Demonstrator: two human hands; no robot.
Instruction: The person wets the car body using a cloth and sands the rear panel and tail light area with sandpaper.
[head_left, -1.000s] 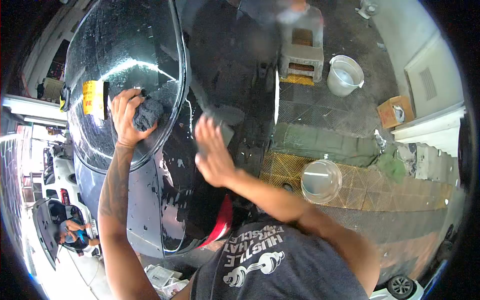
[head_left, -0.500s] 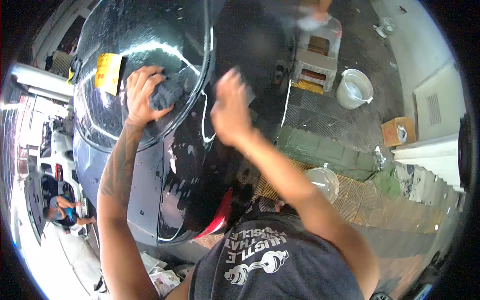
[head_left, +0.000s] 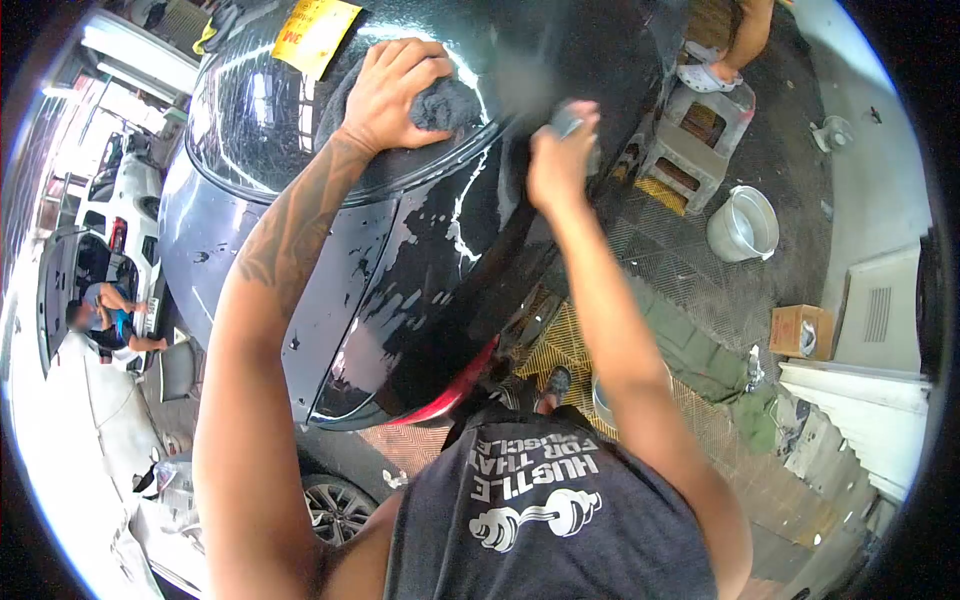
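Note:
My left hand (head_left: 393,98) presses a dark grey cloth (head_left: 445,106) against the rear glass (head_left: 255,120) of a dark car, fingers wrapped round the cloth's side. A yellow sticker (head_left: 315,36) lies on the glass beyond it. My right hand (head_left: 563,160) is over the wet black body panel (head_left: 430,250), closed round a small flat greyish pad (head_left: 572,122) that shows beside the fingertips. Motion blurs it a little. The red tail light (head_left: 455,393) sits on the car's corner nearest me.
A plastic step stool (head_left: 690,150) bears another person's foot (head_left: 708,76). Beyond are a white bucket (head_left: 742,224), a cardboard box (head_left: 801,332) and green cloth (head_left: 690,335) on the floor. At left, a person (head_left: 110,315) sits at a white car's open rear.
The view has shifted, so the car's rear and the floor look different. My right hand has moved over the panel towards its outer side. My left hand still has the cloth on the glass.

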